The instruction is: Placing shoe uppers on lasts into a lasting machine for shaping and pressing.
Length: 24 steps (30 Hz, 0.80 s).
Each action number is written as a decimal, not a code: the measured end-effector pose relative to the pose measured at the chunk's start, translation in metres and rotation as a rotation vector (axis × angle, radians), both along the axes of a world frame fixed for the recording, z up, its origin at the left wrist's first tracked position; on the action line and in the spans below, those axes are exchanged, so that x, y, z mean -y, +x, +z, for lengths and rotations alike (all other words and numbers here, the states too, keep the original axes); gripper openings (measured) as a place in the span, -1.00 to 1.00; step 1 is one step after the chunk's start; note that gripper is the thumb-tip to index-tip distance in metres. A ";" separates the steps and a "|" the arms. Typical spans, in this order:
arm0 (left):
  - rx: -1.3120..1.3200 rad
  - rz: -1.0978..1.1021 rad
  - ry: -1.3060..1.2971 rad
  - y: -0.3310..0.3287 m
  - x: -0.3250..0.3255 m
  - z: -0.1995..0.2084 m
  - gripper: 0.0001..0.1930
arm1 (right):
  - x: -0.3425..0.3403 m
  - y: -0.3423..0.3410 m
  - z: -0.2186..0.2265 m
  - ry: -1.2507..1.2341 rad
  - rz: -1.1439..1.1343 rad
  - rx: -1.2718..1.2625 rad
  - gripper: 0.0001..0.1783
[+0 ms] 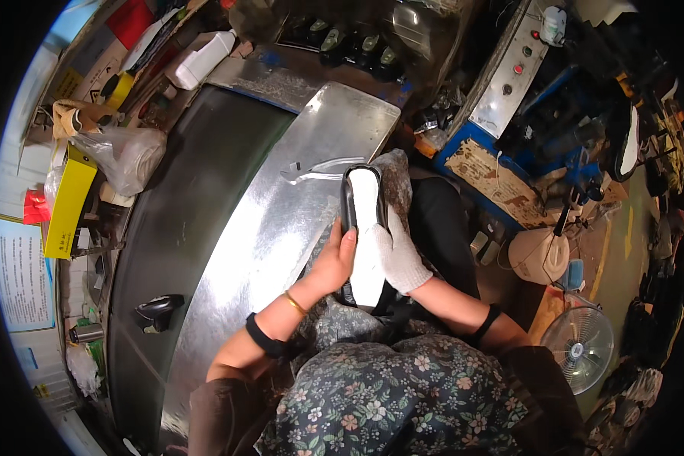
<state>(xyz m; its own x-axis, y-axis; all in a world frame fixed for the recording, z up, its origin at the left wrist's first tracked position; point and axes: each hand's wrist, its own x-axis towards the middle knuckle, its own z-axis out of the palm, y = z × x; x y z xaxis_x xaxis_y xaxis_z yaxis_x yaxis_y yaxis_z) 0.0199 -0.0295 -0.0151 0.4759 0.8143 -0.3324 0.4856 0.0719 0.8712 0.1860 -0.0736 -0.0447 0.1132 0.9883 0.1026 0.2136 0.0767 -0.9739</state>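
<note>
A black shoe [368,190] lies lengthwise over my lap, with a long white surface facing up inside its black edge. Whether that white part is the insole or the underside I cannot tell. My left hand [333,260], bare with a gold bracelet at the wrist, grips the shoe's left side, thumb on the white surface. On the opposite side my right hand [400,258], in a white knit glove, is closed around the edge. Just beyond the shoe's far left, a silver tool with two long handles [327,169], like pincers, rests on the metal tabletop [239,220].
Left of the tabletop runs a dark conveyor belt [182,197] carrying another black shoe [158,311]. Several dark shoes [357,49] stand at the back. A machine with a button panel [509,72] is at the right, a fan [577,349] nearer. A yellow box [70,201] sits on the left shelf.
</note>
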 end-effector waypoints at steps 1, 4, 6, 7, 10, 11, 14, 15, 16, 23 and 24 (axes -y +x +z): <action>-0.288 0.008 0.128 0.001 0.010 -0.008 -0.26 | 0.004 -0.001 -0.004 0.008 -0.082 0.149 -0.30; -0.225 0.069 0.505 0.006 0.030 -0.021 -0.25 | 0.016 -0.004 -0.016 -0.013 -0.150 0.172 -0.36; -0.082 0.071 0.498 0.006 0.045 -0.015 -0.07 | 0.019 -0.001 -0.019 0.042 -0.122 -0.053 -0.41; 0.007 0.071 0.444 0.004 0.052 -0.008 -0.04 | 0.018 0.000 -0.018 0.023 -0.088 -0.035 -0.41; 0.572 0.309 -0.277 -0.002 0.062 0.017 -0.05 | 0.000 0.013 0.003 -0.052 -0.098 -0.311 -0.43; 0.653 0.254 -0.539 -0.012 0.053 0.024 -0.15 | -0.010 0.022 0.016 -0.033 -0.018 -0.207 -0.41; 0.707 0.456 -0.541 -0.041 0.029 0.026 -0.41 | -0.033 0.082 0.079 -0.341 0.360 -0.389 -0.46; 0.586 0.449 -0.487 -0.058 0.015 0.022 -0.43 | -0.042 0.114 0.106 -0.100 0.317 0.078 -0.52; 0.235 0.473 -0.218 -0.073 0.008 0.014 -0.44 | -0.047 0.151 0.134 0.205 0.259 0.542 -0.56; -0.468 -0.161 0.749 -0.139 0.065 -0.036 -0.10 | -0.002 0.399 0.260 -0.274 -1.078 1.331 -0.35; -0.459 -0.181 0.748 -0.132 0.073 -0.037 -0.12 | 0.006 0.414 0.256 -0.426 -1.297 1.167 -0.18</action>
<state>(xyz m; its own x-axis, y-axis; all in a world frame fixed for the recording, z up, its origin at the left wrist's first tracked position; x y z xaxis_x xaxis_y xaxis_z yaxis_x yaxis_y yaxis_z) -0.1123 -0.1026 -0.0522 0.5693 0.8195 0.0656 0.7463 -0.5486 0.3770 0.6000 -0.0795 0.2114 0.8210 0.3142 0.4767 0.4483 -0.8718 -0.1975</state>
